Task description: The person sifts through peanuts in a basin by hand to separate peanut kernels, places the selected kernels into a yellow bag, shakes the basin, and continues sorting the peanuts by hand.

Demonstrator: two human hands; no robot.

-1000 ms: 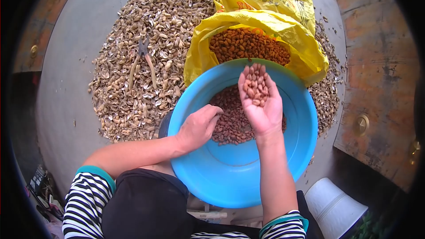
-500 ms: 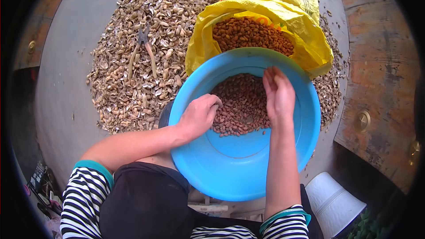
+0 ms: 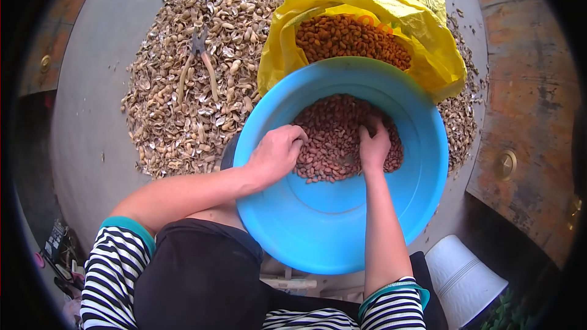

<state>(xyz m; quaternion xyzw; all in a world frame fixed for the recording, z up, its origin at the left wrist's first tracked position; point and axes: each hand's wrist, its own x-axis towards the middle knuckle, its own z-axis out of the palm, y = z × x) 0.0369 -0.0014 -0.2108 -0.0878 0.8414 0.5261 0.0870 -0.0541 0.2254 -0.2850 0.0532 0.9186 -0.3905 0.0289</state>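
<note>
Resting among small reddish-brown shelled peanuts (image 3: 330, 143), my bare right hand (image 3: 375, 148) holds its thumb and fingers slightly apart; whether nuts sit between them I cannot tell. The peanuts lie loose across the far half of a wide, round, blue plastic basin (image 3: 321, 238). My bare left hand (image 3: 276, 151) curls over its left side, fingers bent in at the heap's edge, and what they hold I cannot tell. Beyond the rim, a yellow woven plastic sack (image 3: 435, 49) gapes around orange-brown kernels (image 3: 348, 40); dark-nosed pliers (image 3: 199, 50) lie on tan peanut shells (image 3: 229, 12) at left.
</note>
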